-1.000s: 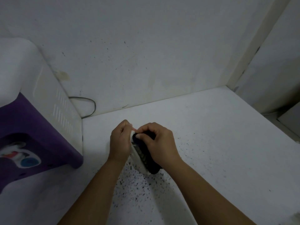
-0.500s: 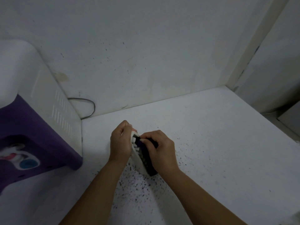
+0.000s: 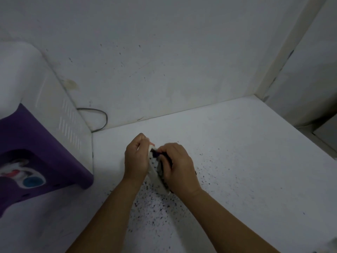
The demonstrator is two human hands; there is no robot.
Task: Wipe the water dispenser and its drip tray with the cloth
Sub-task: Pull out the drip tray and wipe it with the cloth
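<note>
White plastic made up the drip tray (image 3: 152, 170), which both hands held on edge above the pale speckled counter (image 3: 237, 161), its slotted dark grille facing right. Curled round the tray's white left side, the left hand (image 3: 135, 159) gripped it with the thumb at the top rim. From the other side the right hand (image 3: 179, 167) closed its fingers over the dark grille, fingertips pressed along the slots; whether a cloth was tucked beneath those fingers could not be told. Dark specks (image 3: 155, 207) lay scattered on the counter under and around the wrists. At the left stood the water dispenser (image 3: 36, 125), white at the side with vent slots and purple at the front, well apart from the tray. Behind it a grey cable (image 3: 102, 115) looped against the wall (image 3: 164, 61).
</note>
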